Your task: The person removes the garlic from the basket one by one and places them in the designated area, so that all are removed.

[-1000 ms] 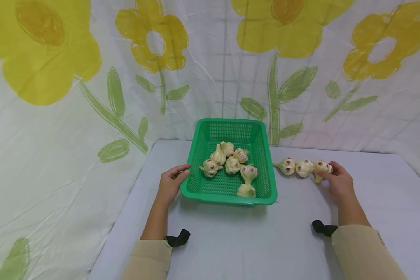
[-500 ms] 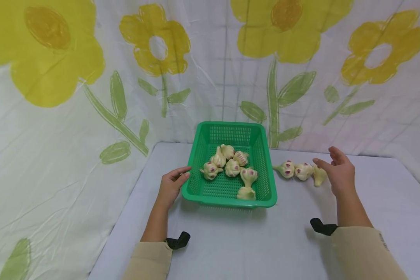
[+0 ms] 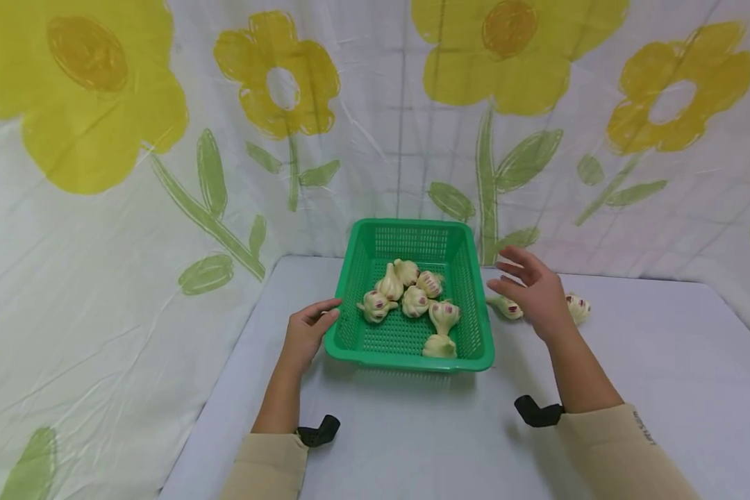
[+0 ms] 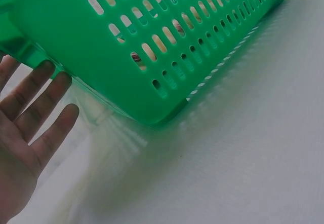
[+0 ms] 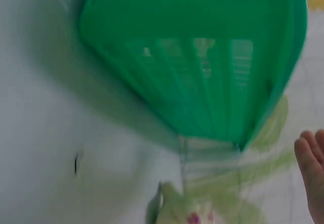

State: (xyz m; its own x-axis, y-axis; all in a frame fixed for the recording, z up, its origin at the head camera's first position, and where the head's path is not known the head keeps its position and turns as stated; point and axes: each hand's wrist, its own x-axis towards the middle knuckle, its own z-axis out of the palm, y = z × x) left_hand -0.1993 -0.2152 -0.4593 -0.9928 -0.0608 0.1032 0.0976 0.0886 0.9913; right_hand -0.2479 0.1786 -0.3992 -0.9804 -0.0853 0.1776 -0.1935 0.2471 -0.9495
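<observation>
My left hand [image 3: 305, 335] is at the left rim of a green plastic basket [image 3: 406, 363], its fingertips right at the side. In the left wrist view, the left fingers [image 4: 48, 110] are spread and fairly straight beside the slotted wall. Several garlic bulbs [image 3: 415, 298] with purple marks lie inside the basket. My right hand [image 3: 540, 295] holds nothing and hovers just right of the basket, its fingers loosely extended. Beneath and behind it, a garlic bulb [image 3: 506, 307] and another garlic bulb [image 3: 578, 307] show on the table; the hand covers the space between them.
A white-covered table [image 3: 400, 437] carries everything. Behind it hangs a white curtain [image 3: 375, 139] printed with yellow flowers, close to the basket's far side. A black wrist mount [image 3: 319, 432] juts out from the left sleeve, and a similar black mount [image 3: 537, 411] from the right.
My right hand has left the rightmost garlic bulb in the row, lifted, and moved left toward the basket with nothing in it. The left hand has stayed at the basket's left rim.
</observation>
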